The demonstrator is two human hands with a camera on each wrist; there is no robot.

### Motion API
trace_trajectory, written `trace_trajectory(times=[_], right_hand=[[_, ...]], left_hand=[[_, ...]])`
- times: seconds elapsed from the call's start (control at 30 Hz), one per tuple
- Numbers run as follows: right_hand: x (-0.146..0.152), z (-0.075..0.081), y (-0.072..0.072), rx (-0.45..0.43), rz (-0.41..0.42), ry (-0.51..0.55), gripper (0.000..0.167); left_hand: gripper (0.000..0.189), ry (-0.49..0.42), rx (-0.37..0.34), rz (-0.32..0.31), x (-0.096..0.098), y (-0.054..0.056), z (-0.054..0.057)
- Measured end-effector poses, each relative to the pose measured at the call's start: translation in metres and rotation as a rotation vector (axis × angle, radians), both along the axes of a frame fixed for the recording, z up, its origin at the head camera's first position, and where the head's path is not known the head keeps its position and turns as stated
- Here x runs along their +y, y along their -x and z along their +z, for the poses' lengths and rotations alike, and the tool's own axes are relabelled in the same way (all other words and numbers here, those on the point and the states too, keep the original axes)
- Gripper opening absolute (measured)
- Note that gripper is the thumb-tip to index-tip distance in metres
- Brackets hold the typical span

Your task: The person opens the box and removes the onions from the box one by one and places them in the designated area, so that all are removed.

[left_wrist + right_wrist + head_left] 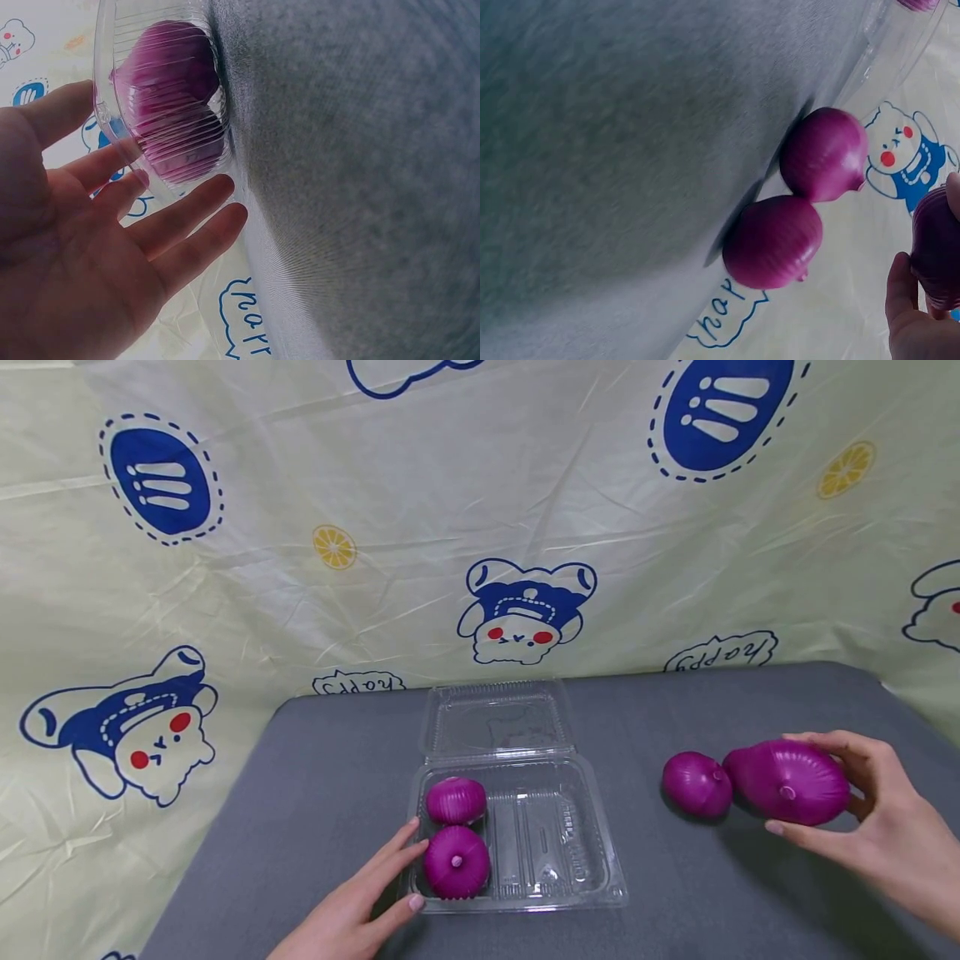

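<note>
Right grip (pixel 885 806) — holding an onion (pixel 808 782) (purple).

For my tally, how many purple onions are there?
5: front onion and rear onion in the clear container; left onion and, partly hidden in head view, middle onion on the gray table; held onion in the right hand.

Makeshift workspace: grey table (pixel 337 760), cartoon-printed sheet (pixel 420 468).

Blue "happy" lettering (pixel 723 653) stands twice on the pale printed backdrop (pixel 405 610).
</note>
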State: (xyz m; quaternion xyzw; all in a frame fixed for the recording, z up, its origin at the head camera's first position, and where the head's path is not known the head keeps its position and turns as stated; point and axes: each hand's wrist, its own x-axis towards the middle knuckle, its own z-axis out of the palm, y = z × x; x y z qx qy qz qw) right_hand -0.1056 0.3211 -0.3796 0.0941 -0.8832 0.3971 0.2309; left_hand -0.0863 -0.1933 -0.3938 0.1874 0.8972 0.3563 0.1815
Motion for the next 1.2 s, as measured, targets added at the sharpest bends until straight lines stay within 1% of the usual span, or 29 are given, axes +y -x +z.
trace_trajectory(times=[0.1, 0.3, 0.4, 0.5, 0.57, 0.67, 0.77, 0.87, 1.0, 1.13, 1.17, 1.2], right_hand=[[0.007, -0.003, 0.002, -0.010, -0.035, -0.006, 0.116], [0.024, -0.004, 0.006, -0.010, -0.079, -0.004, 0.103], [0.033, -0.006, 0.009, 0.015, -0.099, 0.016, 0.100], [0.041, -0.007, 0.014, 0.065, -0.122, 0.037, 0.098], [0.047, -0.008, 0.016, 0.082, -0.146, 0.026, 0.098], [0.055, -0.011, 0.018, 0.083, -0.186, -0.004, 0.098], [0.062, -0.015, 0.020, 0.087, -0.209, -0.021, 0.098], [0.068, -0.021, 0.021, 0.095, -0.217, 0.012, 0.097], [0.079, -0.030, 0.024, 0.074, -0.200, 0.084, 0.093], [0.088, -0.038, 0.029, 0.040, -0.182, 0.067, 0.090], [0.089, -0.039, 0.030, 0.025, -0.188, 0.046, 0.085], [0.092, -0.041, 0.032, 0.016, -0.197, 0.025, 0.085]], left_hand=[[0.063, 0.001, -0.001, 0.002, 0.000, 0.000, 0.000], [0.062, -0.001, -0.019, 0.007, 0.001, 0.001, 0.001], [0.062, -0.003, -0.029, 0.011, 0.001, 0.002, 0.002], [0.062, 0.001, -0.029, 0.009, 0.001, 0.002, 0.002], [0.062, 0.003, -0.029, 0.008, 0.001, 0.002, 0.002], [0.062, 0.001, -0.036, 0.008, 0.002, 0.002, 0.002], [0.062, -0.002, -0.032, 0.008, 0.001, 0.002, 0.002], [0.062, -0.001, -0.015, 0.005, 0.001, 0.002, 0.002], [0.062, 0.000, -0.001, 0.000, 0.000, 0.001, 0.001], [0.062, 0.002, -0.009, -0.001, -0.001, 0.001, 0.000], [0.062, 0.001, -0.012, 0.000, -0.001, 0.001, 0.000], [0.062, 0.002, -0.014, 0.000, -0.001, 0.001, 0.000]])
